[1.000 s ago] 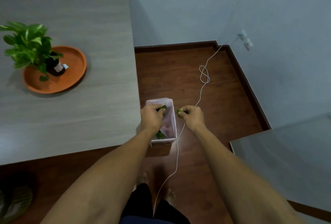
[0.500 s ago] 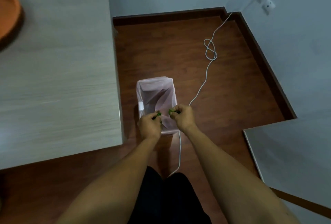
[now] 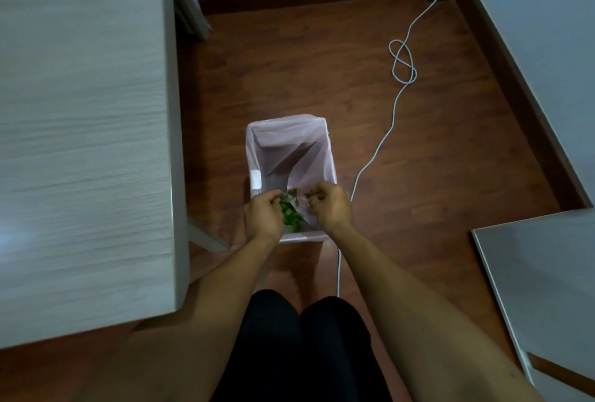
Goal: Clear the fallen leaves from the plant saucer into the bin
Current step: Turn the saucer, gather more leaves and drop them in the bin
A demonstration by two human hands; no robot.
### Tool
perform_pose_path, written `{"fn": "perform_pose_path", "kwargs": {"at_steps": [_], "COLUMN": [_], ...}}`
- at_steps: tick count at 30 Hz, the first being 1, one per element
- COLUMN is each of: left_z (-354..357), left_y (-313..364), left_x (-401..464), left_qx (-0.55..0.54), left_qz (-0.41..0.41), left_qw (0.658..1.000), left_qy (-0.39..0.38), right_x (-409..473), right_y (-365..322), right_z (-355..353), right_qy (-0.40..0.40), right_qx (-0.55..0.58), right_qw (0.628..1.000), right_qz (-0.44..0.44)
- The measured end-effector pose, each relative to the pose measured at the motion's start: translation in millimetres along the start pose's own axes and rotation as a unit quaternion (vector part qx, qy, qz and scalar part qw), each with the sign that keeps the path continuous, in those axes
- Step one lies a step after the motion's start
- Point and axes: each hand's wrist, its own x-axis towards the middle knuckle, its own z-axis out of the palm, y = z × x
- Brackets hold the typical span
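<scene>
A white bin [image 3: 331, 157] with a pink liner stands on the floor beside the table. Both my hands hang over its near end. My left hand [image 3: 262, 218] has its fingers spread, and a loose clump of green leaves [image 3: 291, 213] shows just past them, inside the bin's mouth. My right hand [image 3: 330, 207] is to the right of the clump with curled fingers; a small dark scrap sits at their tips, too blurred to tell whether it is held. The saucer and the plant are out of view.
The grey wooden table [image 3: 87, 131] fills the left, its edge close to the bin. A white cable [image 3: 370, 163] runs across the brown floor just right of the bin. Another grey surface [image 3: 541, 276] juts in at the right. My knees are below.
The view tipped down and the saucer left the frame. My hands spread slightly apart over the bin, and the leaves that were pinched in my left fingers now show loose between the hands.
</scene>
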Motion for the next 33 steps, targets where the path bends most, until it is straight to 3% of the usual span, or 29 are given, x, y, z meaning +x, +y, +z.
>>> {"fn": "perform_pose_path", "kwargs": {"at_steps": [3,13,25,33], "left_z": [-3.2,-30.3,-39.9,-91.9], "left_y": [8.0,54.5,62.4,129.7], "left_x": [-3.2,-36.3,-51.3,-111.7], "left_qx": [-0.006,0.016,0.018,-0.027], "left_qz": [0.015,0.077,0.082,0.064], "left_qw": [1.000,0.996,0.996,0.998], "left_qy": [0.014,0.034,0.013,-0.004], "right_x": [-4.0,-48.9,-68.0,-122.0], "right_y": [-4.6,-36.8,-28.9,-84.3], "right_z": [-7.6,-57.5,-69.2,-132.1], "right_qy": [0.034,0.006,-0.004,-0.004], "right_qx": [-0.030,0.013,0.048,0.048], "right_qw": [0.999,0.999,0.998,0.999], "right_qz": [-0.025,-0.051,-0.035,-0.024]}}
